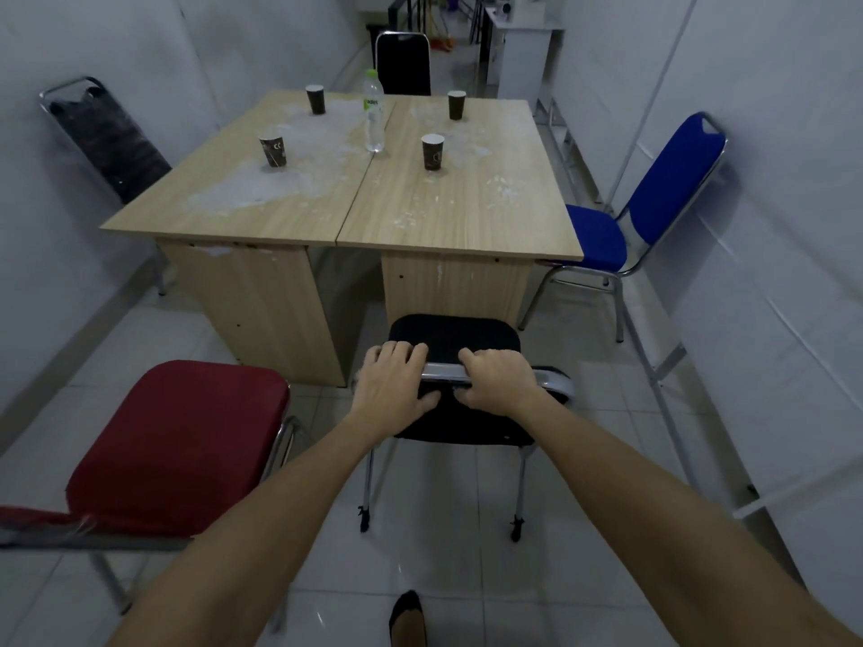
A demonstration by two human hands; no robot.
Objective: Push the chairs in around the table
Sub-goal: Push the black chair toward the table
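Bottle (374, 112) label reads "ades". Left hand (391, 384) and right hand (496, 375) both clamped on black chair (455, 340) chrome backrest, near table (420, 203).

A pale wooden table (420, 217) carries four dark paper cups (432, 152) and a water bottle (374, 112).

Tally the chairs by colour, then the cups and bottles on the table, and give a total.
Black chairs: 3, the one gripped by both hands, one at the far end, one by the left wall
Red chairs: 1
Blue chairs: 1
Paper cups: 4
Plastic bottles: 1
Total: 10
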